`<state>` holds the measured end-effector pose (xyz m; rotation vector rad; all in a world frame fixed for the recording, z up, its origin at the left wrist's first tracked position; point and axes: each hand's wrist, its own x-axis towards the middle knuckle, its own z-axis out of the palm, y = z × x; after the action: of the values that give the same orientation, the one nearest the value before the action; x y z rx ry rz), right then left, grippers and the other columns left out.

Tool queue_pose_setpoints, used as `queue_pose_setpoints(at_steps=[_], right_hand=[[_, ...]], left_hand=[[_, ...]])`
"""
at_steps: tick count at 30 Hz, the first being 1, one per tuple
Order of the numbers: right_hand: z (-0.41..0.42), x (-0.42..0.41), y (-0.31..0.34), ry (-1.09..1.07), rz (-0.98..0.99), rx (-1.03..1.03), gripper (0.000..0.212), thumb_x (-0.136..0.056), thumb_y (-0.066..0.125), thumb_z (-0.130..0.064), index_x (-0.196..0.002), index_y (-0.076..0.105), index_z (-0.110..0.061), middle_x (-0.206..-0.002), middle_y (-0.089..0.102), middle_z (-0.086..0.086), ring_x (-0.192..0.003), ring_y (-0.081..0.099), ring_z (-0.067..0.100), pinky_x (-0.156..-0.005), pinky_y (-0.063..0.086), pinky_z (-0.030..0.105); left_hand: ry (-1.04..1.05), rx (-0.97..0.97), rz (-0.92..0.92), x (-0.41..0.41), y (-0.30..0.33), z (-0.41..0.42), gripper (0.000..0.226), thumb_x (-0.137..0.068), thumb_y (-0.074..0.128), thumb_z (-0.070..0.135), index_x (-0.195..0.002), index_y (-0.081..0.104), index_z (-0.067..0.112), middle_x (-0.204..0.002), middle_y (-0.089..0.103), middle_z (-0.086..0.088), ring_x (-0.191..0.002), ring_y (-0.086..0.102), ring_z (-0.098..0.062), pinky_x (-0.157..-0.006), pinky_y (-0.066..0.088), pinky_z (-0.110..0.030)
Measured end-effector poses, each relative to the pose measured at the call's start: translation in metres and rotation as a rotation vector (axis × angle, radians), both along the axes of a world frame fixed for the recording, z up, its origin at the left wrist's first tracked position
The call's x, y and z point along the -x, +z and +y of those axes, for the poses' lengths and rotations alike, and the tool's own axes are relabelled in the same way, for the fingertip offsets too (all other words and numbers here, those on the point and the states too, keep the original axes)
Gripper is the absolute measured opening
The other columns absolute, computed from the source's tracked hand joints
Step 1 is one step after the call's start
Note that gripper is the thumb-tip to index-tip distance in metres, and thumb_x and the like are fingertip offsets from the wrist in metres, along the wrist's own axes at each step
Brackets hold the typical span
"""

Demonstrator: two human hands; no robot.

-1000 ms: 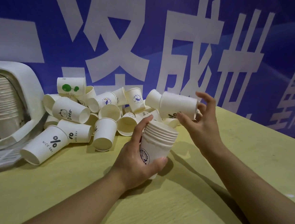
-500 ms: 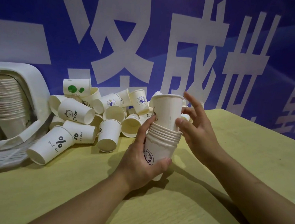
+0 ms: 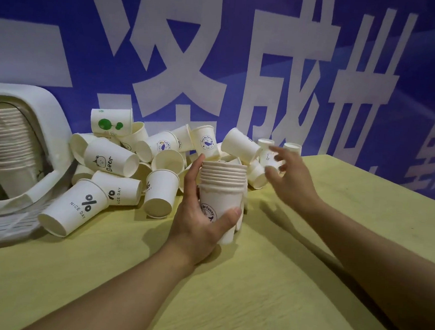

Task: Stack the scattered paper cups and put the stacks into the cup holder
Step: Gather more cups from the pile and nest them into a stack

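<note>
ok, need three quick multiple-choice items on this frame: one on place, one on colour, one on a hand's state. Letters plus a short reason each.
1. Where is the cup holder?
A. at the table's left edge
B. at the table's right edge
C. in the right hand

2. What colour is the tree print on the cup at the top left of the pile?
A. red
B. green
C. yellow

3. What is the left hand doing?
A. lying flat on the table
B. pointing at the wall
C. gripping the stack of cups

Answers:
1 A: the white holder sits far left, with nested cups inside it.
2 B: green blobs show on its side.
3 C: thumb and fingers wrap the stack, while the right hand reaches, fingers spread and holding nothing, toward the pile.
</note>
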<state>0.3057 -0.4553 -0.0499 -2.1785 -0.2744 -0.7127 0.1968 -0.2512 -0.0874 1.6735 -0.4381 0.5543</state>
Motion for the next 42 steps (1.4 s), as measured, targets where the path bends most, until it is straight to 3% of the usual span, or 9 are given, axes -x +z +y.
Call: queue_pose_setpoints(at_steps=[3, 6, 12, 17, 20, 28, 33, 38, 42], right_hand=[[-0.025, -0.053, 0.007, -0.24, 0.102, 0.29, 0.058, -0.094, 0.063, -0.026, -0.147, 0.039, -0.03, -0.147, 0.04, 0.006, -0.131, 0.041, 0.03, -0.104, 0.041, 0.044], [-0.047, -0.091, 0.009, -0.353, 0.197, 0.468, 0.069, -0.094, 0.064, -0.025, -0.153, 0.028, -0.03, -0.158, 0.028, 0.009, -0.143, 0.027, 0.036, -0.11, 0.036, 0.052], [-0.059, -0.121, -0.007, -0.412, 0.222, 0.422, 0.059, -0.094, 0.065, -0.021, -0.147, 0.04, -0.019, -0.155, 0.033, 0.01, -0.136, 0.035, 0.036, -0.108, 0.039, 0.051], [-0.064, -0.13, -0.007, -0.425, 0.209, 0.426, 0.073, -0.093, 0.065, -0.018, -0.152, 0.024, -0.031, -0.159, 0.025, 0.009, -0.142, 0.027, 0.038, -0.108, 0.037, 0.056], [-0.07, -0.136, -0.009, -0.421, 0.214, 0.462, 0.059, -0.094, 0.064, -0.022, -0.147, 0.037, -0.024, -0.156, 0.029, 0.01, -0.14, 0.029, 0.037, -0.109, 0.036, 0.053], [-0.065, -0.106, 0.004, -0.436, -0.118, 0.192, 0.023, -0.094, 0.065, -0.017, -0.116, 0.061, -0.01, -0.134, 0.053, 0.009, -0.113, 0.05, 0.026, -0.091, 0.043, 0.027], [-0.033, -0.038, 0.034, -0.303, -0.242, -0.285, 0.042, -0.085, 0.074, -0.019, -0.12, 0.05, -0.02, -0.124, 0.049, 0.003, -0.107, 0.054, 0.016, -0.09, 0.053, 0.025], [0.017, 0.048, 0.033, 0.09, -0.173, -0.595, 0.042, -0.086, 0.071, -0.016, -0.117, 0.054, -0.038, -0.13, 0.047, 0.0, -0.11, 0.059, 0.02, -0.086, 0.059, 0.031], [0.038, 0.081, 0.028, 0.297, -0.131, -0.666, 0.037, -0.088, 0.068, -0.011, -0.116, 0.058, -0.031, -0.119, 0.053, -0.006, -0.106, 0.063, 0.022, -0.084, 0.06, 0.033]], left_hand=[[-0.005, 0.021, 0.014, -0.003, -0.001, 0.0, 0.103, -0.066, 0.079, 0.044, -0.15, 0.02, 0.05, -0.143, 0.054, 0.01, -0.121, 0.062, -0.014, -0.102, 0.053, -0.045], [-0.015, 0.035, 0.019, -0.006, -0.001, 0.001, 0.104, -0.066, 0.079, 0.044, -0.152, 0.021, 0.047, -0.142, 0.054, 0.013, -0.121, 0.061, -0.014, -0.102, 0.053, -0.045], [-0.021, 0.032, 0.0, -0.01, -0.004, 0.002, 0.105, -0.067, 0.079, 0.045, -0.153, 0.019, 0.047, -0.146, 0.05, 0.016, -0.127, 0.058, -0.014, -0.104, 0.051, -0.045], [-0.03, -0.001, -0.014, -0.009, -0.005, 0.001, 0.104, -0.065, 0.079, 0.047, -0.149, 0.018, 0.057, -0.145, 0.053, 0.01, -0.125, 0.06, -0.016, -0.103, 0.051, -0.047], [-0.032, -0.003, -0.02, -0.009, -0.004, 0.001, 0.102, -0.065, 0.079, 0.046, -0.148, 0.02, 0.058, -0.144, 0.054, 0.014, -0.124, 0.06, -0.014, -0.103, 0.051, -0.046], [-0.072, 0.013, -0.011, -0.005, -0.002, 0.0, 0.103, -0.065, 0.077, 0.046, -0.149, 0.019, 0.058, -0.129, 0.056, 0.036, -0.113, 0.064, -0.004, -0.097, 0.054, -0.038], [-0.132, -0.001, 0.019, 0.0, 0.002, -0.002, 0.1, -0.064, 0.077, 0.048, -0.145, 0.019, 0.059, -0.125, 0.055, 0.042, -0.113, 0.061, 0.005, -0.086, 0.05, -0.014], [-0.198, -0.066, 0.04, 0.001, 0.0, -0.001, 0.104, -0.065, 0.08, 0.045, -0.149, 0.02, 0.057, -0.139, 0.055, 0.02, -0.121, 0.061, -0.009, -0.099, 0.053, -0.037], [-0.223, -0.115, 0.048, 0.003, 0.001, -0.001, 0.104, -0.066, 0.079, 0.043, -0.148, 0.018, 0.061, -0.139, 0.052, 0.021, -0.119, 0.061, -0.006, -0.095, 0.054, -0.03]])
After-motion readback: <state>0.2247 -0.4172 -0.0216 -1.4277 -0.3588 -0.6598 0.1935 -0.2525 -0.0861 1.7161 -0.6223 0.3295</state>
